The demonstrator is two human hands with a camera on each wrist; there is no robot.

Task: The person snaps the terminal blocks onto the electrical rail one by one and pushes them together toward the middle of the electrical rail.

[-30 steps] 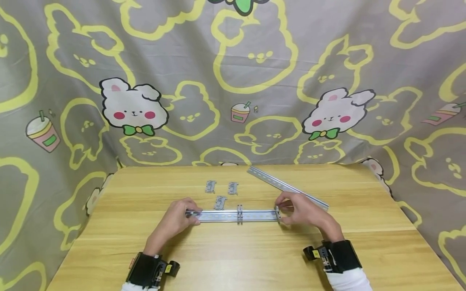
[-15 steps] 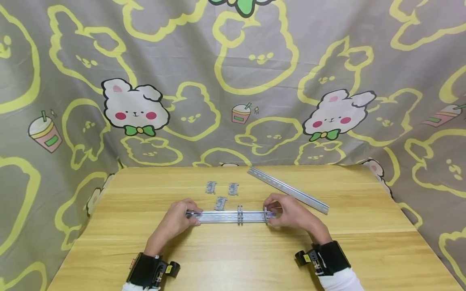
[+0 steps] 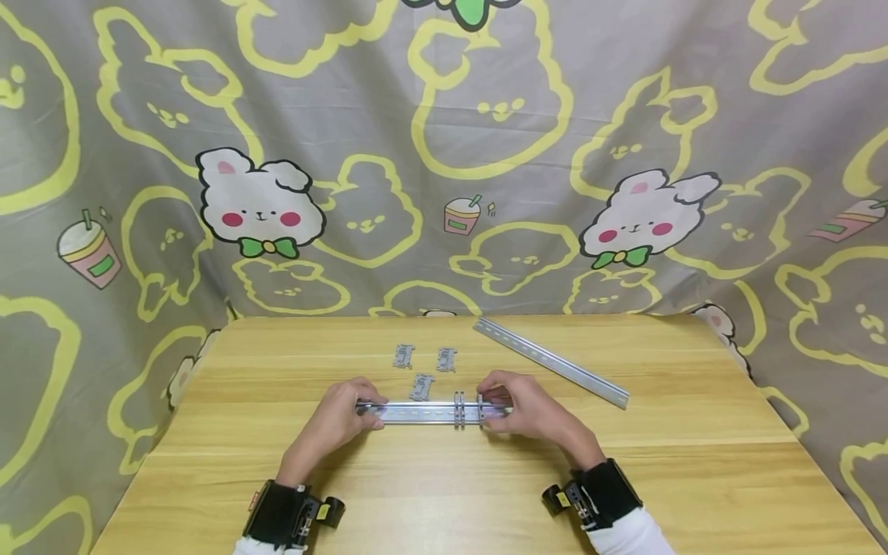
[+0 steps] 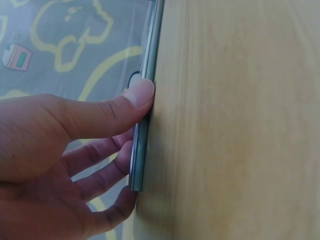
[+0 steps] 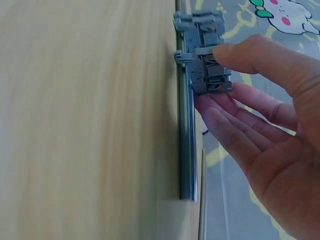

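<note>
A slotted metal DIN rail [image 3: 416, 414] lies crosswise before me. My left hand [image 3: 336, 416] grips its left end, the thumb on the near edge of the rail [image 4: 139, 160] in the left wrist view and the fingers behind. My right hand [image 3: 529, 410] pinches a grey terminal block [image 3: 481, 411] that straddles the rail toward its right end. In the right wrist view, the thumb and fingers hold this terminal block [image 5: 212, 72] close to the others on the rail. Just left of it, two thin terminal blocks [image 3: 459, 410] stand upright side by side on the rail.
Three loose grey terminal blocks, a left one [image 3: 404, 356], a right one [image 3: 447, 359] and a nearer one [image 3: 422, 387], lie flat behind the rail. A second DIN rail [image 3: 551, 362] rests diagonally at the back right of the wooden table [image 3: 444, 493]. A patterned curtain [image 3: 388, 254] hangs behind.
My right hand has moved left, sliding the terminal block along the rail from its right end toward the two standing blocks. My left hand keeps its grip in place.
</note>
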